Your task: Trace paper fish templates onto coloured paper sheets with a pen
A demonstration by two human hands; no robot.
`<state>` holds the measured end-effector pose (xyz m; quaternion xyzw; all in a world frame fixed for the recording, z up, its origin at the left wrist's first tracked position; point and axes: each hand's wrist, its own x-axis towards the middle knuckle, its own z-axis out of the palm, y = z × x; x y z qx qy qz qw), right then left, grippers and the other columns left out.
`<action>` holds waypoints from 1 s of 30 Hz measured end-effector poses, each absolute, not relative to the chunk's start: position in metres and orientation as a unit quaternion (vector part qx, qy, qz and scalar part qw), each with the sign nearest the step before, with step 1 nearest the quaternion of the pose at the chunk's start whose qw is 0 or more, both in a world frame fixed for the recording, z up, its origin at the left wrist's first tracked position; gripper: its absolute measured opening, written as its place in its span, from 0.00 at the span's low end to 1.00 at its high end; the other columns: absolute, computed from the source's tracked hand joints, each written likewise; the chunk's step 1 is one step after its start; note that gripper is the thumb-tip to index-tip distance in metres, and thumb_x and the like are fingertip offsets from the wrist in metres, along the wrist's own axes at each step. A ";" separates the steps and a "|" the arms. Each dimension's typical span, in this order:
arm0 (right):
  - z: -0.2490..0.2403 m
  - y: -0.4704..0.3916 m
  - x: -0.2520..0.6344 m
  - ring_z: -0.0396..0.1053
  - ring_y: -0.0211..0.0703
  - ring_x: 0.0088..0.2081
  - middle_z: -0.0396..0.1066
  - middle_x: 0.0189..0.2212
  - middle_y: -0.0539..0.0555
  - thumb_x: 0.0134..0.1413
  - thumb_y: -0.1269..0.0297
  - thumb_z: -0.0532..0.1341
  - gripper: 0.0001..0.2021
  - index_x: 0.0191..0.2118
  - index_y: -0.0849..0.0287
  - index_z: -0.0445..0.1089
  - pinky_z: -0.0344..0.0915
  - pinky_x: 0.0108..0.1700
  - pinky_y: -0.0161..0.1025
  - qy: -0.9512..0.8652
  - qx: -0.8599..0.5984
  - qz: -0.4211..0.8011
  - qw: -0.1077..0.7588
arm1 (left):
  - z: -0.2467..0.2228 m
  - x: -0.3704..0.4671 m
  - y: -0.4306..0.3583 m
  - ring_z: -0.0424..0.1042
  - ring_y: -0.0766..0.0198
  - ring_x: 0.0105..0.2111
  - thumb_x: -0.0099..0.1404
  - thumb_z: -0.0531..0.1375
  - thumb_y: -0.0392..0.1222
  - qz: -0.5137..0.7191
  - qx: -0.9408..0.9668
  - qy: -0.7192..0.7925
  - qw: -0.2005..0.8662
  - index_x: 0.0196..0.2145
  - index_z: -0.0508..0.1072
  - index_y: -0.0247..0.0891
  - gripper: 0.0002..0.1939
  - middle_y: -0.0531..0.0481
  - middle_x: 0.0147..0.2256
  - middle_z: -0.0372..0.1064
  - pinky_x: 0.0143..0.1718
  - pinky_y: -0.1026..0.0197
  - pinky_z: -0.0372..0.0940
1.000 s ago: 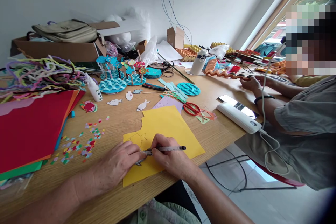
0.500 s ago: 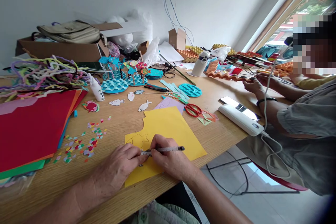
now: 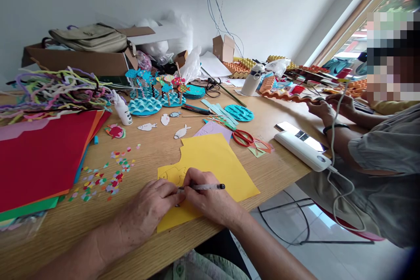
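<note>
The wooden table (image 3: pixel 154 146) was crowded! Coloured sheets (image 3: pixel 42 162) sat stacked at the left, paper scraps (image 3: pixel 115 177) scattered beside them, a white bottle (image 3: pixel 124 111) standing behind. Yellow paper (image 3: pixel 215 157) held the near edge, red-handled scissors (image 3: pixel 252 141) lay just beyond, and there, farther back, pale paper fish (image 3: pixel 147 127) and a bumpy blue disc (image 3: pixel 239 113)!

Behind its gripping fingers, the right hand (image 3: pixel 208 201) hides the lower end of the slim, translucent, black-ended pen (image 3: pixel 208 187).

Left hand (image 3: pixel 149 206) lies palm down, fingers bent; right hand (image 3: pixel 207 197) is just beside it, fingers pinched; forearms (image 3: pixel 265 240) converge.
</note>
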<state>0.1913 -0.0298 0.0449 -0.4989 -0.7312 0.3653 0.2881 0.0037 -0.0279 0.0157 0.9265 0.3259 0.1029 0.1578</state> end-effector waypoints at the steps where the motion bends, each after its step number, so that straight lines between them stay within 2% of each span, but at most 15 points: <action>1: 0.045 -0.030 0.191 0.54 0.32 0.20 0.59 0.18 0.43 0.43 0.80 0.54 0.09 0.24 0.58 0.59 0.51 0.24 0.28 -0.732 -0.498 0.365 0.287 | 0.017 0.004 -0.028 0.63 0.57 0.42 0.68 0.51 0.32 0.102 0.927 0.324 0.156 0.49 0.68 0.44 0.15 0.51 0.42 0.65 0.44 0.56 0.58; 6: 0.044 -0.030 0.193 0.55 0.32 0.21 0.60 0.18 0.44 0.43 0.80 0.54 0.08 0.25 0.59 0.60 0.51 0.24 0.28 -0.732 -0.497 0.368 0.287 | 0.015 0.005 -0.030 0.63 0.58 0.42 0.69 0.51 0.32 0.108 0.929 0.330 0.128 0.46 0.69 0.42 0.12 0.52 0.40 0.65 0.43 0.57 0.59; 12: 0.043 -0.030 0.193 0.56 0.32 0.21 0.60 0.19 0.44 0.43 0.80 0.54 0.08 0.25 0.59 0.60 0.51 0.25 0.29 -0.731 -0.494 0.367 0.295 | 0.006 0.003 -0.029 0.63 0.56 0.43 0.70 0.49 0.35 0.129 0.932 0.318 0.112 0.51 0.66 0.45 0.15 0.50 0.44 0.65 0.44 0.55 0.60; 22: 0.038 -0.029 0.195 0.53 0.32 0.21 0.58 0.18 0.43 0.43 0.79 0.54 0.08 0.25 0.58 0.59 0.50 0.25 0.29 -0.731 -0.491 0.356 0.311 | 0.012 0.005 -0.029 0.66 0.57 0.42 0.69 0.49 0.33 0.140 0.933 0.313 0.110 0.49 0.70 0.41 0.15 0.49 0.41 0.68 0.43 0.55 0.64; 30: 0.038 -0.029 0.194 0.53 0.32 0.20 0.57 0.18 0.43 0.44 0.80 0.53 0.09 0.25 0.58 0.59 0.50 0.25 0.29 -0.729 -0.495 0.351 0.317 | 0.012 0.004 -0.029 0.67 0.61 0.41 0.66 0.43 0.26 0.224 0.929 0.286 0.071 0.47 0.68 0.39 0.20 0.49 0.42 0.69 0.43 0.59 0.65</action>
